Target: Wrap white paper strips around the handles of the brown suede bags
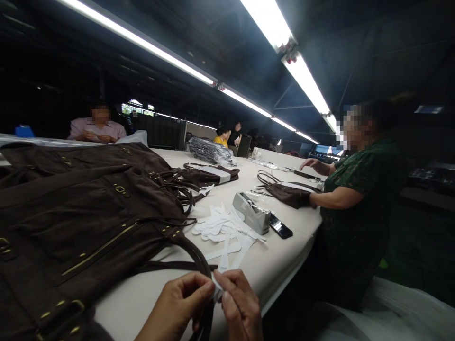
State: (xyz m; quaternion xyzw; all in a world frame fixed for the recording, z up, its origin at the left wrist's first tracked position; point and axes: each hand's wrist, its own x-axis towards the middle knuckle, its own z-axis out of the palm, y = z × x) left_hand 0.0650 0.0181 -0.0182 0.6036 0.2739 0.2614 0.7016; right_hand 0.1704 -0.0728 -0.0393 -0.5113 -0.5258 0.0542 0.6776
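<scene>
At the bottom middle, my left hand (183, 300) is closed, thumb and fingers pinching a small white strip (217, 287) at a bag's strap. My right hand (241, 303) pinches the same strip from the other side. The dark brown strap (196, 252) runs down behind my left fingers, and its lower end hangs below them. It belongs to a dark brown bag (103, 213) with brass-coloured buckles and a zip, lying at the left. Just beyond my hands lies a loose heap of white paper-like strips (218, 225), some with scalloped edges.
A grey tape dispenser (251, 213) and a black phone (280, 226) lie right of the heap on the white table (295, 246). Farther back are a banded brown bag (209, 174) and plastic-wrapped items (211, 150). At right, a co-worker (362, 189) handles another bag (289, 189).
</scene>
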